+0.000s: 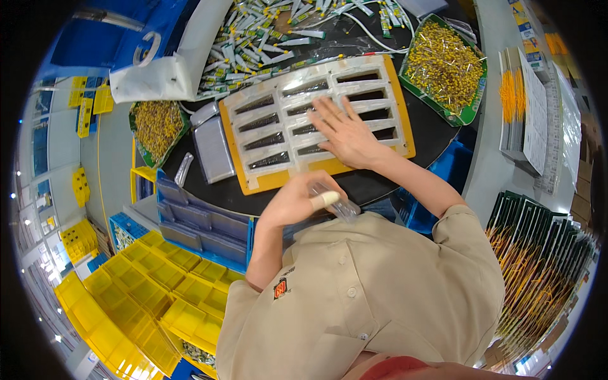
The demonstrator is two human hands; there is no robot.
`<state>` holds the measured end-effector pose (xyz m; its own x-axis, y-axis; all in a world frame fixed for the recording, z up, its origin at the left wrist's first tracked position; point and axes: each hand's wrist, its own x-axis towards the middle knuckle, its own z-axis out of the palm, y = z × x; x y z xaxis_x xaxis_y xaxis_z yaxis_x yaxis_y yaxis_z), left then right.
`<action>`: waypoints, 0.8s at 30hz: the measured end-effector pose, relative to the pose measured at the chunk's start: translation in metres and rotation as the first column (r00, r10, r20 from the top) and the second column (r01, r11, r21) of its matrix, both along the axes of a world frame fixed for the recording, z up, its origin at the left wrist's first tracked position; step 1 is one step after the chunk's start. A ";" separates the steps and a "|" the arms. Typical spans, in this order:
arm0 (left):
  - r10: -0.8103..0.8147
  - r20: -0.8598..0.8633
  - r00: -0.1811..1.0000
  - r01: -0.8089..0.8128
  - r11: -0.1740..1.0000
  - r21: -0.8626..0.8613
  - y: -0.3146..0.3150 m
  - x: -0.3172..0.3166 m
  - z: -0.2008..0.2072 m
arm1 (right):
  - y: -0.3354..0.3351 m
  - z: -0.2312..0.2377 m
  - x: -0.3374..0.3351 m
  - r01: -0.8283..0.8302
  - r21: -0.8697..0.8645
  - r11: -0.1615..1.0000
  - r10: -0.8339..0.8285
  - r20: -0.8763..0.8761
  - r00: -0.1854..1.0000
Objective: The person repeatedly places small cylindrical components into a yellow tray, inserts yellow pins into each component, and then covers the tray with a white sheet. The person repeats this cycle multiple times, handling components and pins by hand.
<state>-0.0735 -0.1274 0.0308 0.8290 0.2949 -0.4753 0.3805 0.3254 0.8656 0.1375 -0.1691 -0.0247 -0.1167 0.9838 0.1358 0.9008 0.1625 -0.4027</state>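
Currently the right hand (pixel 345 134) lies flat, fingers spread wide, palm down on the cream slotted tray (pixel 320 117), covering part of its middle slots; it grips nothing. The left hand (pixel 297 201) is closed around a small clear plastic bag (pixel 339 206), held near the chest just below the tray's yellow base board (pixel 269 180); a bandage wraps one finger. Dark components fill the tray slots. Left of the tray sits a grey flat case (pixel 213 149). Two green trays of yellow parts (pixel 443 66) (pixel 156 126) flank the black table (pixel 430 133). Yellow bins (pixel 152 285) stand at lower left.
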 end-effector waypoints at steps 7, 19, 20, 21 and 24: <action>0.399 -0.027 0.917 -0.369 0.871 0.324 0.060 0.095 -0.026 | 0.005 0.012 0.082 -0.033 -0.022 0.999 0.015 -0.572 0.820; 0.401 -0.086 0.912 -0.388 0.911 0.139 0.042 0.118 -0.038 | 0.015 0.024 0.118 -0.229 -0.203 0.952 0.109 -0.477 0.872; 0.296 -0.097 0.950 -0.293 0.955 0.047 0.037 0.116 -0.036 | 0.013 0.022 0.116 -0.180 0.095 0.979 0.202 -0.343 0.917; 0.240 -0.071 0.968 -0.243 0.970 -0.025 0.031 0.114 -0.035 | 0.011 0.022 0.115 -0.063 0.166 0.984 0.089 -0.154 0.984; 0.211 -0.036 0.977 -0.209 0.977 0.043 0.021 0.108 -0.032 | 0.004 0.022 0.110 0.160 0.296 0.942 -0.156 -0.037 0.987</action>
<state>0.0345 -0.1059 -0.0016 0.7274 0.4789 -0.4915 0.3417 0.3685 0.8646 0.2475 -0.1650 -0.0028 0.0409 0.9043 0.4249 0.9197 0.1321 -0.3697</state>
